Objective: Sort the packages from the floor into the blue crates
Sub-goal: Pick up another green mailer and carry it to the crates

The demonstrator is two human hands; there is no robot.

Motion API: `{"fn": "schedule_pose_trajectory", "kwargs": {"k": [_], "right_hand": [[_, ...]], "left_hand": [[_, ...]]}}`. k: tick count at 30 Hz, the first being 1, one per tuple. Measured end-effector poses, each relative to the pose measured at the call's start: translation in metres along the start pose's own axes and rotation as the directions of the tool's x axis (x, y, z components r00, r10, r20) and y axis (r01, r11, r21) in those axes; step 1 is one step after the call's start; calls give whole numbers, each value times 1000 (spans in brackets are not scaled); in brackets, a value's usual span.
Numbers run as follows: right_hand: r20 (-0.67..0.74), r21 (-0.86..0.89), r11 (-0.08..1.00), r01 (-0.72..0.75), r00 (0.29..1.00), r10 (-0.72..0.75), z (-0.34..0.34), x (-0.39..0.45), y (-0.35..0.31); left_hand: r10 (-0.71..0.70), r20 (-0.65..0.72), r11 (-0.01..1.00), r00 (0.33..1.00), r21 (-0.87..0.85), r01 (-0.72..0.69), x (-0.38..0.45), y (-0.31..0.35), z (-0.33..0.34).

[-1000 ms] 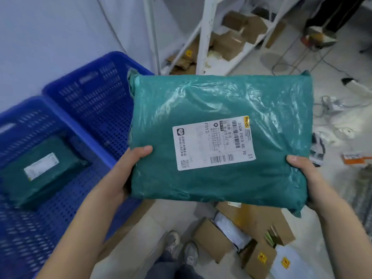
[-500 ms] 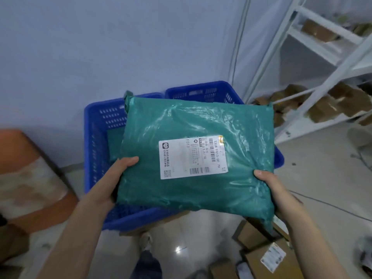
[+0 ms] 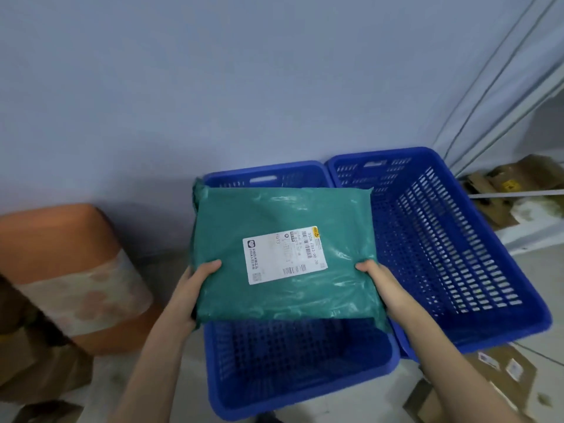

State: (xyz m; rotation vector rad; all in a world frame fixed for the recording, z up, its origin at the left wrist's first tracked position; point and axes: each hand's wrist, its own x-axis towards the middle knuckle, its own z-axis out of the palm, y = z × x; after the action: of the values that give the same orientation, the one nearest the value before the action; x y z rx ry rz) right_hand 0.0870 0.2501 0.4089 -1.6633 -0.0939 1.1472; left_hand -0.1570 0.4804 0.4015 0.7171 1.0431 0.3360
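A flat green plastic package (image 3: 268,215) with a white shipping label faces up, held level over the left blue crate (image 3: 305,401). My left hand (image 3: 195,282) grips its left edge, thumb on top. My right hand (image 3: 381,285) grips its right edge the same way. The package hides the far half of the left crate's inside. The right blue crate (image 3: 518,300) stands beside it, touching, and shows nothing inside.
An orange stool or bin (image 3: 70,270) with a pale band stands left of the crates. Cardboard boxes (image 3: 500,380) lie on the floor at lower right, and more sit by the white shelf frame (image 3: 518,193). A grey wall runs behind the crates.
My view has swung left and down onto both crates. The package, still held in both hands, has moved from in front of me to over the left crate.
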Motion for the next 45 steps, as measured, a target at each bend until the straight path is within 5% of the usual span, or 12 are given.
{"fn": "schedule_pose_trajectory", "kwargs": {"k": [7,13,21,33,35,37,40,42,45], "right_hand": [[-136,-34,997,74,988,-78,20,99,-14],[-44,-337,940,52,997,-71,9,175,-11],[8,-437,899,17,1000,-15,24,257,30],[-12,-453,879,148,985,-172,49,317,72],[-2,-473,870,137,988,-156,53,317,76],[-28,-610,770,185,967,-255,61,308,80],[180,-908,247,339,846,-503,82,283,90],[372,-921,-50,387,832,-412,96,272,103],[376,-923,-196,333,890,-258,99,281,118]], "left_hand": [[3,-36,1000,999,-21,-4,101,4,18],[-34,-35,998,999,54,36,161,-6,16],[-26,-113,969,993,241,52,232,-49,-5],[139,-224,750,965,660,46,290,-76,-14],[192,-173,669,966,744,0,290,-71,-10],[258,-127,459,958,889,-6,279,-75,0],[408,169,-133,897,983,-125,260,-101,18],[273,321,-412,907,891,-191,252,-124,22],[185,241,-485,953,866,-125,257,-142,17]]}}
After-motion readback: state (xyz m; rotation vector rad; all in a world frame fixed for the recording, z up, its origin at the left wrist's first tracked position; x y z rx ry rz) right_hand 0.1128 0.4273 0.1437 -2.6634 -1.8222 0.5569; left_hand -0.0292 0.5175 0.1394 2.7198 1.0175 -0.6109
